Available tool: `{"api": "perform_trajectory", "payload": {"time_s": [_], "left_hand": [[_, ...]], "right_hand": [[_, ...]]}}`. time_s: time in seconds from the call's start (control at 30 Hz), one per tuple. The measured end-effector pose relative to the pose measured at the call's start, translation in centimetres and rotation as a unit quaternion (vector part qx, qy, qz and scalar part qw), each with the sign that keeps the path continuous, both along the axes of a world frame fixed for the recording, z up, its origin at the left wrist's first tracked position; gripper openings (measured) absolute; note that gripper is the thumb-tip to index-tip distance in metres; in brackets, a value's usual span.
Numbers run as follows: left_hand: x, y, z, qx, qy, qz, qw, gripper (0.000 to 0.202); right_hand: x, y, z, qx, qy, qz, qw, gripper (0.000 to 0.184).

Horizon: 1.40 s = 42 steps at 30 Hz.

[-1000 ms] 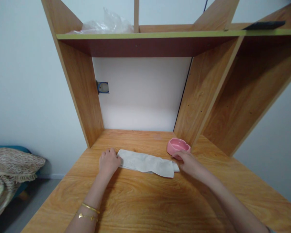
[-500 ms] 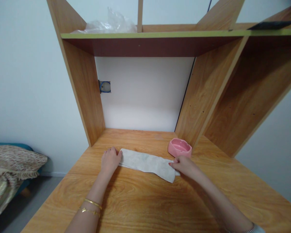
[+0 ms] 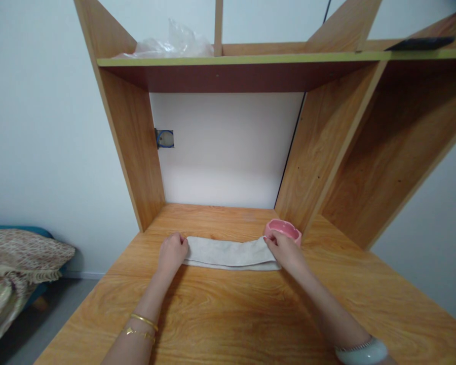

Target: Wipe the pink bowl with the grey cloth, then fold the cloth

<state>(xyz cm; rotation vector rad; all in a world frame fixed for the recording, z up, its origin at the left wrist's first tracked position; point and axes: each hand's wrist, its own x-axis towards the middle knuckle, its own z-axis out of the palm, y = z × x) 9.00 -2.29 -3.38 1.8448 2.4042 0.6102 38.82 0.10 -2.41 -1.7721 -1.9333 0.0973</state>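
Note:
A pale grey-white cloth (image 3: 228, 253), folded into a long strip, lies across the wooden desk (image 3: 228, 309). Its left end is pinched by my left hand (image 3: 174, 250), thumb against fingers. At the other end my right hand (image 3: 287, 250) grips the upper layer's corner between thumb and fingers. The lower layer shows as a thin band along the near edge. Just behind my right hand stands a pink bowl-like dish (image 3: 284, 226) with notches in its rim, partly covered by that hand.
Wooden side panels (image 3: 131, 152) and a shelf (image 3: 228, 60) frame the white back wall, where an uncovered socket box (image 3: 164, 138) shows blue wire. Clear plastic (image 3: 175, 43) and a dark flat object (image 3: 421, 43) lie on the shelf. A patterned fringed blanket (image 3: 19, 256) is at far left.
My right hand has shifted the cloth's right end up and away from me. The drooping near corner is gone, and the top layer is straighter. My left hand keeps its hold.

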Motion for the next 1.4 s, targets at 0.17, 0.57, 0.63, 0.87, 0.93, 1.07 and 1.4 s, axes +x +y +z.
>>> {"api": "perform_trajectory", "payload": {"time_s": [0.17,0.57,0.63,0.87,0.93,1.07,1.4], "left_hand": [[0.2,-0.1,0.0,-0.009,-0.005,0.009,1.000,0.019],[-0.1,-0.5,0.5,-0.014,0.004,0.021,1.000,0.029],[-0.1,-0.4,0.4,-0.023,0.006,0.016,1.000,0.032],[-0.1,-0.3,0.0,-0.047,0.005,0.009,0.999,0.036],[-0.2,-0.4,0.1,-0.048,0.005,0.010,0.999,0.035],[-0.2,-0.4,0.0,-0.058,0.000,0.006,0.998,0.031],[-0.3,-0.3,-0.1,-0.086,-0.019,-0.003,0.996,0.031]], "right_hand": [[0.2,-0.4,-0.3,-0.003,-0.025,-0.017,1.000,0.019],[0.7,-0.5,-1.0,-0.044,0.041,-0.011,0.998,0.026],[1.2,-0.4,-1.2,-0.051,0.074,0.021,0.996,0.028],[1.8,0.4,-1.6,-0.048,0.170,0.085,0.981,0.023],[1.6,0.4,-1.5,-0.045,0.182,0.081,0.979,0.021],[1.4,0.2,-1.5,-0.046,0.174,0.056,0.982,0.020],[1.5,-0.4,-0.7,-0.051,0.156,0.006,0.986,0.013]]}}
